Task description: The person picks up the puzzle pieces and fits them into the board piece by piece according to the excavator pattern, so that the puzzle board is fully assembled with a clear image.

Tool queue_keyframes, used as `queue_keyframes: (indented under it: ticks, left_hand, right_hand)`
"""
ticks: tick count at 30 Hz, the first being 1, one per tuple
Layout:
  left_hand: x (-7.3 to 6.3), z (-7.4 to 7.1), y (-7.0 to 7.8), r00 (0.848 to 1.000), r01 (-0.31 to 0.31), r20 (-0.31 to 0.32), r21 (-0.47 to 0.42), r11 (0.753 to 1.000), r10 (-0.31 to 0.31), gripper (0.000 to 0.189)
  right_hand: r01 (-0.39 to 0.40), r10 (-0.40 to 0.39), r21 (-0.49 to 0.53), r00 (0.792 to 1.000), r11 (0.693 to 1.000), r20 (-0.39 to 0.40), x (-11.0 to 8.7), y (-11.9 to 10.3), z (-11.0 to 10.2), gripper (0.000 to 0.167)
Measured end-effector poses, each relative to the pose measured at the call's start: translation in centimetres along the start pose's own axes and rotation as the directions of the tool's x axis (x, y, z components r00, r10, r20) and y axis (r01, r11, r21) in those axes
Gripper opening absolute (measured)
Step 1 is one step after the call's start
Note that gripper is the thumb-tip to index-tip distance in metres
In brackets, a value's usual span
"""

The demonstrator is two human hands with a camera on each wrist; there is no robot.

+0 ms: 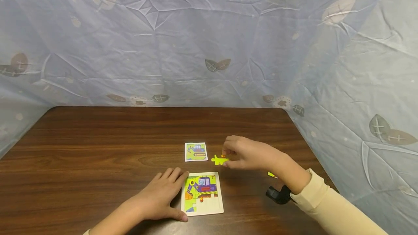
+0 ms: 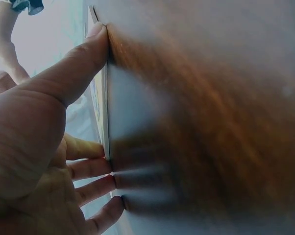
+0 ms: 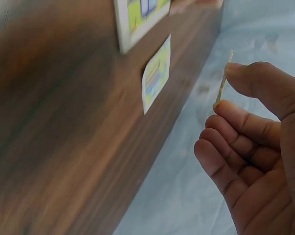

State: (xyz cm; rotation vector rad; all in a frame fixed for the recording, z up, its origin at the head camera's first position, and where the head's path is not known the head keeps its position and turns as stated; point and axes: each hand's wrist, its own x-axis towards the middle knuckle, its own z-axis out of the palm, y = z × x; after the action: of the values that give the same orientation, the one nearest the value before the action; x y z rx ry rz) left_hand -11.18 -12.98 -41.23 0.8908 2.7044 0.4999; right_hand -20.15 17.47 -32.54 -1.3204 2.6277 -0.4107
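Note:
My right hand (image 1: 249, 154) pinches a yellow-green puzzle piece (image 1: 218, 160) between thumb and fingertip, above the table. In the right wrist view the piece (image 3: 221, 87) appears edge-on, with the other fingers loosely bent beside it. Below it in the head view lies a partly filled jigsaw tray (image 1: 211, 209) with a purple excavator picture; its lower right shows bare backing. My left hand (image 1: 161, 196) rests along the tray's left side, fingers extended at the upper left corner and thumb at the lower left. In the left wrist view its thumb (image 2: 76, 68) touches the tray's edge.
A small picture card (image 1: 196, 152) with the same excavator lies just behind the tray. Another yellow-green piece (image 1: 272, 174) shows partly beneath my right forearm. A black strap (image 1: 279, 195) is at the right wrist. Patterned cloth (image 1: 183, 46) hangs behind the wooden table (image 1: 98, 137).

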Motion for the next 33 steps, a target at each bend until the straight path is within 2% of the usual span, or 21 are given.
queue_keyframes:
  ticks: [10, 17, 26, 33]
  left_hand:
    - [0.0, -0.1, 0.0, 1.0, -0.004, -0.011, 0.009, 1.0, 0.004, 0.12]
    - [0.0, 0.0, -0.1, 1.0, -0.011, -0.011, 0.01, 1.0, 0.011, 0.12]
    - [-0.1, 0.0, 0.0, 1.0, -0.008, -0.016, 0.004, 1.0, 0.008, 0.119]
    - [-0.1, 0.0, 0.0, 1.0, 0.001, 0.0, -0.016, 1.0, -0.001, 0.12]
  right_hand:
    - [0.084, -0.083, -0.045, 0.996, 0.995, 0.018, 0.1, -3.7, 1.1, 0.017]
    - [0.094, -0.091, -0.043, 0.994, 0.995, 0.062, 0.0, -5.2, 2.3, 0.018]
    - [0.074, -0.068, -0.028, 0.982, 0.997, 0.179, 0.1, -6.4, 5.9, 0.018]
    - [0.097, -0.08, -0.085, 0.98, 0.992, 0.185, 0.2, -6.2, 8.0, 0.017]
